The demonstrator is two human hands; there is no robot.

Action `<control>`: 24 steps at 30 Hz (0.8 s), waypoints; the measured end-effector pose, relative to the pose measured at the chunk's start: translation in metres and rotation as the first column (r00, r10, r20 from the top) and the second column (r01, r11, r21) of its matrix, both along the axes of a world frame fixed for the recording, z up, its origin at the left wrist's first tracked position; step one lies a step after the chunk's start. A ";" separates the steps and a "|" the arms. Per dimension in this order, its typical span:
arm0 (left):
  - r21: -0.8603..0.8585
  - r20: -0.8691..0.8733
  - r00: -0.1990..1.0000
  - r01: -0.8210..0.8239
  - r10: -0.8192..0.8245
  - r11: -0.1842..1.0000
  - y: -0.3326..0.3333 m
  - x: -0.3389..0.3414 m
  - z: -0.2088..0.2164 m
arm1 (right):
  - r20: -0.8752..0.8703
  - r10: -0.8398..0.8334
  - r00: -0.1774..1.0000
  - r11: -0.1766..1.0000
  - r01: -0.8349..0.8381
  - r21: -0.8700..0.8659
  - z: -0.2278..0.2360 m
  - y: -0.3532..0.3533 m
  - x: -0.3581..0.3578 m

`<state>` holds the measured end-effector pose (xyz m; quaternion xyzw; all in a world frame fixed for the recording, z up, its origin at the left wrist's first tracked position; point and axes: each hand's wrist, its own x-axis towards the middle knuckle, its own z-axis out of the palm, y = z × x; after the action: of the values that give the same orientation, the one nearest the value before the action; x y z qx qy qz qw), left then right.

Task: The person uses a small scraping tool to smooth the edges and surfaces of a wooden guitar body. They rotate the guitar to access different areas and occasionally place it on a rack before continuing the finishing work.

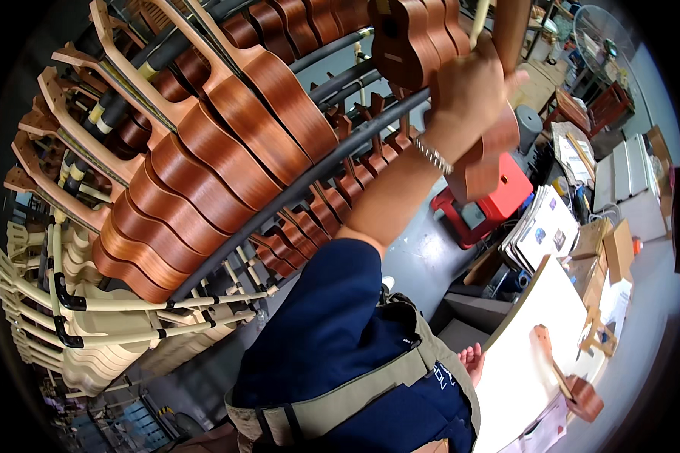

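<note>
My left hand (pixel 467 94), with a beaded bracelet at the wrist, is raised at the upper right of centre. Its fingers are wrapped round a brown wooden ukulele (pixel 480 177), whose body shows below and behind my wrist, slightly blurred. Beside this hand, more brown ukuleles (pixel 402 49) stand in a row on the rack. Low beside my apron, my right hand (pixel 472 362) shows only its fingers, apart and holding nothing, near the edge of a white tabletop (pixel 517 370). Another small ukulele (pixel 584 399) lies at that table's far right end.
Padded dark rack bars (pixel 302 181) carry several brown ukuleles (pixel 219 151) on my left. Pale unfinished bodies (pixel 106 340) fill a cream tube rack (pixel 121 304) below. A red stool (pixel 506 189), stacked papers (pixel 544 226) and cardboard boxes (pixel 619 253) stand to the right.
</note>
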<state>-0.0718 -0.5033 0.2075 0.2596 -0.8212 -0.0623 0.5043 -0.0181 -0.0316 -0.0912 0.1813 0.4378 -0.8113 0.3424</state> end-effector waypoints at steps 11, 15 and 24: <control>0.511 -0.833 0.381 0.807 -0.400 -0.295 0.267 0.022 -0.113 | -0.291 -0.273 0.917 0.962 0.265 -0.067 0.034 0.065 0.062; 0.501 -0.842 0.285 0.729 -0.459 -0.467 0.342 0.034 -0.121 | -0.278 -0.569 0.774 0.807 0.590 -0.008 0.036 0.111 0.105; 0.485 -0.863 0.146 0.506 -0.484 -0.713 0.429 0.051 -0.128 | -0.115 -0.954 0.278 0.283 0.959 -0.029 0.043 0.141 0.178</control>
<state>-0.0213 -0.0745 0.0798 -0.1083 -0.4354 -0.8936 -0.0131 0.1595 0.1093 -0.0478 0.3704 0.2787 -0.8530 -0.2398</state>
